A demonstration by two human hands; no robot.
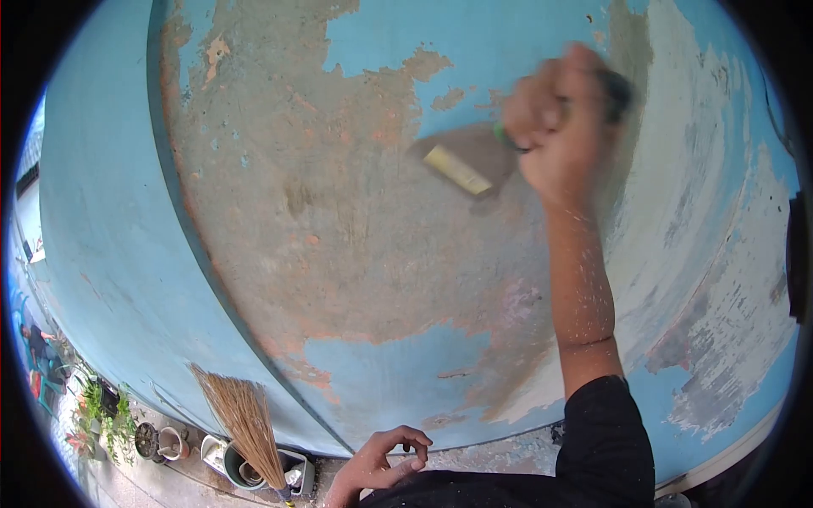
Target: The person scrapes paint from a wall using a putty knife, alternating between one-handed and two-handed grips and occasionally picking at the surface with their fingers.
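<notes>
My right hand [563,127] is wrapped round the dark handle of a scraper [461,165], raised against the upper part of the wall and blurred by motion. The scraper's broad blade points left and bears a yellow label. Behind it the wall [339,212] shows bare grey-brown plaster with ragged patches of blue paint. White flecks dot my right forearm. Low in the view, my left hand [391,461] holds nothing, with its fingers curled and apart, near the foot of the wall.
A straw broom [241,419] leans upside down by the wall base, among containers. Flower pots [173,442] and green plants [118,423] stand at the lower left. A raised vertical edge [199,237] runs down the wall. A person [38,341] is at the far left.
</notes>
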